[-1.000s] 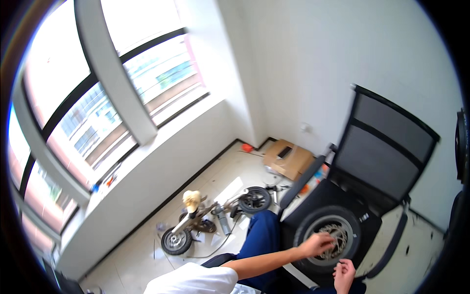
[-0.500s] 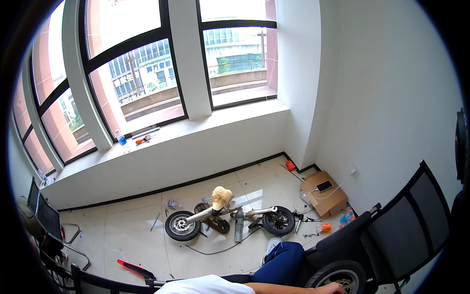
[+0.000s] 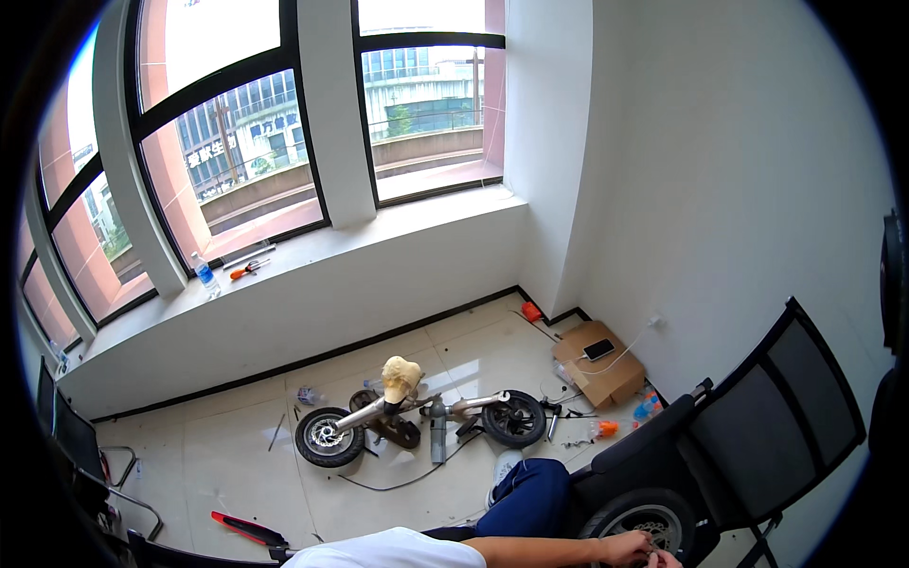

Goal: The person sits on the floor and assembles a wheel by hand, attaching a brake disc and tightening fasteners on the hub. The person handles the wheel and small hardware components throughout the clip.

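At the lower right, a wheel (image 3: 607, 516) with a black tyre and a drilled metal brake disc lies on the seat of a black chair. My left hand (image 3: 625, 547) reaches across to the wheel's near side, its fingers drawn together by the disc. Close against those fingertips is my right hand (image 3: 666, 559), partly cut off by the lower edge, its fingers also closed. Whatever sits between the fingers is too small to name.
A partly dismantled small two-wheeler (image 3: 440, 417) lies on the tiled floor, with loose parts and a cable around it. A cardboard box (image 3: 615, 374) bearing a phone (image 3: 598, 350) stands by the wall. Black mesh chairs (image 3: 772, 426) flank me. A red-and-black curved piece (image 3: 246, 528) lies at left.
My right hand has come into view beside my left at the wheel. My left hand has shifted slightly left and up in the picture; the whole view has swung a little to the right.
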### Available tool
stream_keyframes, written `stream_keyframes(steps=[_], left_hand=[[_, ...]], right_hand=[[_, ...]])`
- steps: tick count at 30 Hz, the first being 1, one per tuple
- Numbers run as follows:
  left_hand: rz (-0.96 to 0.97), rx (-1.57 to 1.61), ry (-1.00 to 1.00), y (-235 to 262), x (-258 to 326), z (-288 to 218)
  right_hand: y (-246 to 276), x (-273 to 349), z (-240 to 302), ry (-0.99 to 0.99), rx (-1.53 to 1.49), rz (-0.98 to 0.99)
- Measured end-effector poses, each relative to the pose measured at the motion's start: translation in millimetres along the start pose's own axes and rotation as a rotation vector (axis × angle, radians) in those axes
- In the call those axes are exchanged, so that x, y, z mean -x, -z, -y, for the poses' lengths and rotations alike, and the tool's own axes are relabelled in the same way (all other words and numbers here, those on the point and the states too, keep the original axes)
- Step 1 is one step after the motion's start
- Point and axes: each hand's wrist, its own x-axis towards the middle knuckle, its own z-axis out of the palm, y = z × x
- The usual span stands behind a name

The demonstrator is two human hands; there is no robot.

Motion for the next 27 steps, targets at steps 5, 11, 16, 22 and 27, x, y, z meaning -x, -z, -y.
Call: stream_keyframes(steps=[5,11,16,22,27], left_hand=[[-0.079,-0.063,-0.001,-2,11,6],[-0.012,-0.147,0.131,10,21,2],[-0.047,-0.230,0.125,14,23,-6],[-0.028,-0.199,0.233,25,26,-32],[-0.018,-0.164,0.176,36,42,-44]], right_hand=[[-23,0,-17,0.099,-0.101,-0.024],[-46,-1,-38,-0.032,-0.251,0.000],[-43,-4,-30,-0.066,-0.305,-0.007],[-30,11,17,-0.181,-0.561,0.040],[-59,14,-14,-0.182,-0.675,-0.016]])
